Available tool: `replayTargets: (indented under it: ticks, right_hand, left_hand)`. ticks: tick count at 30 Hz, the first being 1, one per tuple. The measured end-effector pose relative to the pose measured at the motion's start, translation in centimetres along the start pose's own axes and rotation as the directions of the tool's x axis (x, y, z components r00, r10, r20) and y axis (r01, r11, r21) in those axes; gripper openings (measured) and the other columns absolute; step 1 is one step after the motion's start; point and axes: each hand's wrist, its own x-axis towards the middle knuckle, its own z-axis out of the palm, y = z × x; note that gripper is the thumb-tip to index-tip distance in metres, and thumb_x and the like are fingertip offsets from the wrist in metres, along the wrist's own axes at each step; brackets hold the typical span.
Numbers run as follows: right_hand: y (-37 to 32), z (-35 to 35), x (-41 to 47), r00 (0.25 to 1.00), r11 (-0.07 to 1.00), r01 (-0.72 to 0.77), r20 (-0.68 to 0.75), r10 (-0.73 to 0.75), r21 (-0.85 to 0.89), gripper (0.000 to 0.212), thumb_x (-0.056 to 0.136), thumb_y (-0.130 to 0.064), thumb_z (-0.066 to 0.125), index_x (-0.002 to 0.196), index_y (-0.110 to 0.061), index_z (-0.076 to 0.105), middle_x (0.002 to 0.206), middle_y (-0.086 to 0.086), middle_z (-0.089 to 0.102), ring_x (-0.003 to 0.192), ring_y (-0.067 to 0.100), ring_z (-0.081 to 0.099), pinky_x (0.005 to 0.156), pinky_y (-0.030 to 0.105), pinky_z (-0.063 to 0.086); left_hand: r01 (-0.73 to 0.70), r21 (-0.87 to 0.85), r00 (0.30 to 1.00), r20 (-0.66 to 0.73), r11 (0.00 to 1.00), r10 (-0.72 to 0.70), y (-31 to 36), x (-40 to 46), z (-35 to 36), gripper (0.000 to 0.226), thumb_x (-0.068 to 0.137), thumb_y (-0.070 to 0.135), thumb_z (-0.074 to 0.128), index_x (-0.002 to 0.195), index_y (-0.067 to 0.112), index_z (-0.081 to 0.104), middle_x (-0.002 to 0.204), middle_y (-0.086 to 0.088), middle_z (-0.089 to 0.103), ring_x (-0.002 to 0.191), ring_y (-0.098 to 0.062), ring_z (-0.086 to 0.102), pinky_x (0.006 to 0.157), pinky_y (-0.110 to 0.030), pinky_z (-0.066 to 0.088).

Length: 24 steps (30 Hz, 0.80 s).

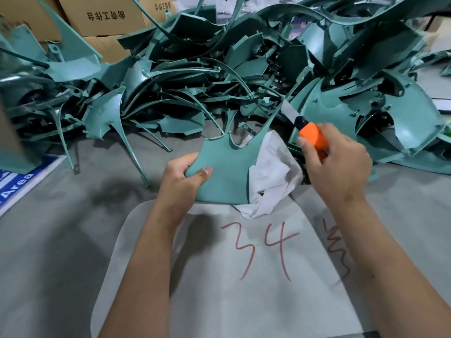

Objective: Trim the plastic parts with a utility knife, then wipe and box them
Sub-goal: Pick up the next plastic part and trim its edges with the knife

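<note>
Head view. Left hand (181, 173): grips green plastic part (225, 172) at its left edge, above the floor. Right hand (338, 162): grasps orange knife (313, 136), blade at part's right prong. White cloth (271, 176) beneath. Green pile (244, 76) behind.

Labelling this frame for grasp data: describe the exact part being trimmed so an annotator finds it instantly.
Start at the big heap of teal plastic parts across the floor. In front of it, the teal part gripped by the left hand, lying over a white cloth. It alone is held, with the orange utility knife at its edge.
</note>
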Motion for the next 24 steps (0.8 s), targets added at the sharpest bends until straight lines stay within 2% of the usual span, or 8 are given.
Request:
replayTargets:
  ticks: [3, 5, 7, 9, 12, 17, 21, 24]
  right_hand:
    - [1.0, -0.6, 0.5, 0.981, 0.984, -0.178, -0.076, 0.179, 0.023, 0.043, 0.1, -0.062, 0.054, 0.117, -0.023, 0.063, 0.079, -0.004, 0.062, 0.069, 0.025, 0.059, 0.064, 0.043, 0.053]
    - [1.5, -1.1, 0.7, 0.967, 0.974, -0.213, -0.124, 0.221, 0.079, 0.044, 0.101, -0.064, 0.053, 0.116, -0.024, 0.064, 0.08, -0.005, 0.062, 0.068, 0.023, 0.059, 0.065, 0.045, 0.055]
    - [1.0, -1.3, 0.6, 0.989, 0.984, -0.098, -0.097, 0.113, 0.15, 0.038, 0.103, -0.059, 0.055, 0.111, -0.024, 0.065, 0.075, -0.003, 0.06, 0.063, 0.023, 0.055, 0.059, 0.043, 0.051]
    - [0.2, -1.0, 0.3, 0.995, 0.98, 0.096, -0.011, -0.095, 0.174, 0.034, 0.103, -0.053, 0.06, 0.109, -0.021, 0.068, 0.072, -0.005, 0.057, 0.058, 0.02, 0.051, 0.055, 0.032, 0.042]
    - [-1.0, -0.3, -0.4, 0.945, 0.949, 0.236, 0.179, -0.274, 0.208, 0.034, 0.1, -0.053, 0.062, 0.112, -0.022, 0.071, 0.07, -0.011, 0.057, 0.055, 0.007, 0.05, 0.056, 0.021, 0.034]
    - [-0.9, 0.4, -0.8, 0.944, 0.965, 0.202, 0.228, -0.237, 0.165, 0.035, 0.1, -0.056, 0.06, 0.112, -0.025, 0.071, 0.07, -0.009, 0.056, 0.061, 0.022, 0.053, 0.058, 0.035, 0.047]
    - [-0.3, 0.0, -0.4, 0.973, 0.98, 0.165, 0.145, -0.18, 0.109, 0.053, 0.099, -0.072, 0.044, 0.11, -0.026, 0.069, 0.069, -0.011, 0.055, 0.06, 0.021, 0.054, 0.057, 0.03, 0.041]
    - [-0.6, -0.2, -0.4, 0.974, 0.985, 0.155, 0.155, -0.165, 0.073, 0.057, 0.099, -0.074, 0.041, 0.111, -0.026, 0.069, 0.071, -0.012, 0.057, 0.061, 0.02, 0.056, 0.059, 0.032, 0.048]
  left_hand:
    - [0.018, -0.005, 1.0, -0.018, 1.0, -0.018, 0.0, 0.1, -0.1, 0.037, 0.095, 0.0, 0.063, 0.091, 0.033, 0.08, 0.093, 0.007, 0.08, 0.081, -0.007, 0.074, 0.069, -0.017, 0.054]
    - [0.01, -0.005, 1.0, -0.018, 1.0, -0.01, 0.0, 0.2, -0.2, 0.039, 0.095, -0.003, 0.062, 0.09, 0.032, 0.079, 0.091, 0.008, 0.08, 0.079, -0.006, 0.073, 0.067, -0.016, 0.054]
    - [-0.004, -0.008, 1.0, 0.006, 1.0, 0.004, 0.1, 0.2, -0.2, 0.042, 0.095, -0.003, 0.061, 0.09, 0.033, 0.081, 0.092, 0.006, 0.08, 0.08, -0.007, 0.074, 0.067, -0.016, 0.054]
    - [-0.021, -0.005, 1.0, 0.018, 1.0, 0.021, 0.1, 0.1, -0.2, 0.043, 0.095, -0.002, 0.06, 0.093, 0.036, 0.08, 0.093, 0.006, 0.08, 0.081, -0.007, 0.074, 0.068, -0.017, 0.054]
    - [-0.042, 0.005, 0.999, 0.03, 0.999, 0.042, 0.1, 0.1, -0.2, 0.043, 0.095, -0.001, 0.06, 0.096, 0.037, 0.08, 0.094, 0.008, 0.08, 0.082, -0.006, 0.074, 0.068, -0.015, 0.054]
    - [-0.048, 0.014, 0.999, 0.022, 0.999, 0.048, -0.1, 0.1, -0.3, 0.034, 0.094, -0.001, 0.06, 0.099, 0.028, 0.079, 0.094, 0.008, 0.079, 0.081, -0.005, 0.073, 0.068, -0.014, 0.053]
    - [-0.041, 0.015, 0.999, 0.009, 0.999, 0.041, -0.2, 0.1, -0.3, 0.032, 0.094, -0.002, 0.061, 0.097, 0.025, 0.078, 0.091, 0.007, 0.079, 0.079, -0.007, 0.073, 0.067, -0.016, 0.053]
    - [-0.034, 0.016, 0.999, 0.014, 0.999, 0.033, -0.2, 0.1, -0.2, 0.033, 0.094, -0.002, 0.06, 0.095, 0.025, 0.078, 0.09, 0.006, 0.079, 0.078, -0.007, 0.073, 0.066, -0.017, 0.053]
